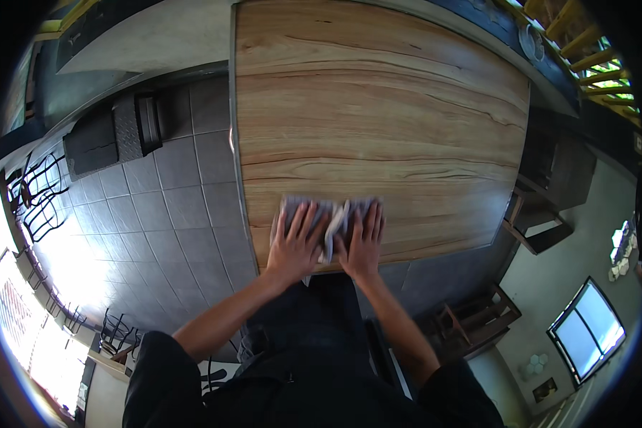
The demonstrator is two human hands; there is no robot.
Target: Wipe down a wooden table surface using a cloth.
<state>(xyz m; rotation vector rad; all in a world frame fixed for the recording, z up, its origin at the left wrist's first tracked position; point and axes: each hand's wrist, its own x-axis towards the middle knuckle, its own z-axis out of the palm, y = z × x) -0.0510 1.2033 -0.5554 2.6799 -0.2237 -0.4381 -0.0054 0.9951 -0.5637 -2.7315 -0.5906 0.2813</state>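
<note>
A folded grey cloth (335, 227) lies on the wood-grain table top (374, 123), close to its near edge. My left hand (297, 241) presses on the cloth's left half, fingers pointing away from me. On the right half rests my right hand (362, 238), its fingers also forward. Between the two thumbs the cloth rises in a pale, bunched fold. Both palms face down, so the undersides of the fingers are hidden. The hands and cloth are slightly blurred.
Grey floor tiles (182, 198) spread to the left, with a dark box-like object (104, 136) beside the wall. Wire-frame chairs (37, 195) stand further left. Dark wooden chairs (537, 222) are at the right. A framed window (587, 330) is at lower right.
</note>
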